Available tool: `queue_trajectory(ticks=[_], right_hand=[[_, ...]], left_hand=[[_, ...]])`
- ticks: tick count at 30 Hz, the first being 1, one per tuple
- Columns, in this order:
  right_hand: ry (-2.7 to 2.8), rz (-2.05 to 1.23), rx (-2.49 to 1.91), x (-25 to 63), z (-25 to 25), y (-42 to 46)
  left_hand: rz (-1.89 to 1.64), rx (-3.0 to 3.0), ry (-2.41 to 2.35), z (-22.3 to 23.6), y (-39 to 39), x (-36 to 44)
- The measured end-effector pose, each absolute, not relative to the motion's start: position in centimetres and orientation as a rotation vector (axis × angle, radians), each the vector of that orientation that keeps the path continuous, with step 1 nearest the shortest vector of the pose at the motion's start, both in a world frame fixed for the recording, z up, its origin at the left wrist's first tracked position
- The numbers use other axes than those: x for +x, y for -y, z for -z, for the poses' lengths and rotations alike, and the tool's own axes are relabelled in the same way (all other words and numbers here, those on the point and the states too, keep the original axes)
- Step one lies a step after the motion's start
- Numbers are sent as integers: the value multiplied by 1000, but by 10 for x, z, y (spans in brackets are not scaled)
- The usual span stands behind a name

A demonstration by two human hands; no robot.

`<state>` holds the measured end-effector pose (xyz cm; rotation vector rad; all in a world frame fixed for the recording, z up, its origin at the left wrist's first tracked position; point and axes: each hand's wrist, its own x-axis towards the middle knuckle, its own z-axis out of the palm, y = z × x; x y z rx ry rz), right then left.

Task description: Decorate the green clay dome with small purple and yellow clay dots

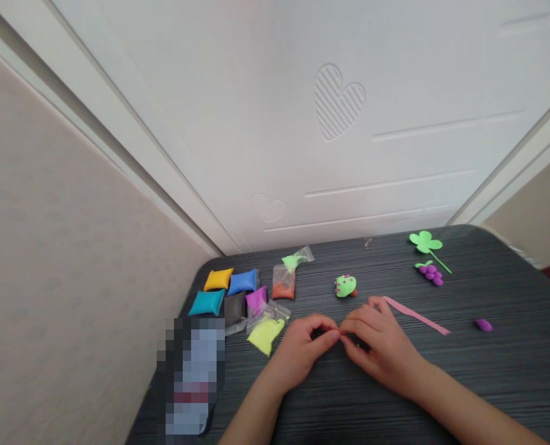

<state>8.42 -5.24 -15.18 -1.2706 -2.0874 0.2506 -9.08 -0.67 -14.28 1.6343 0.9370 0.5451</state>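
My left hand (305, 346) and my right hand (379, 343) meet low over the dark table, fingertips touching. Each is closed in a pinch, and whatever lies between the fingers is hidden or too small to name. A tiny yellow speck shows beneath my right fingers. Just beyond them sits a green modelled clay piece with purple dots (346, 285) and a reddish-brown base. A flat pink clay strip (418, 316) lies beside my right hand. Left of my left hand is an open bag of yellow clay (266, 334).
Several clay packets, including a blue one (242, 282) and a teal one (207, 302), lie at the left, above a pixelated object (195, 377). On the right are a green clover (425, 242), purple grapes (430, 273) and a purple clay lump (483, 324). A white panel (238, 123) stands behind.
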Motion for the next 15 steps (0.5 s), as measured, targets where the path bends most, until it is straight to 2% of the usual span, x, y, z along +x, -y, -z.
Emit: queue_trajectory(ticks=[15], right_hand=[[2080, -245, -1191, 86, 153, 54]], left_hand=[[-495, 1309, -883, 153, 6, -89]])
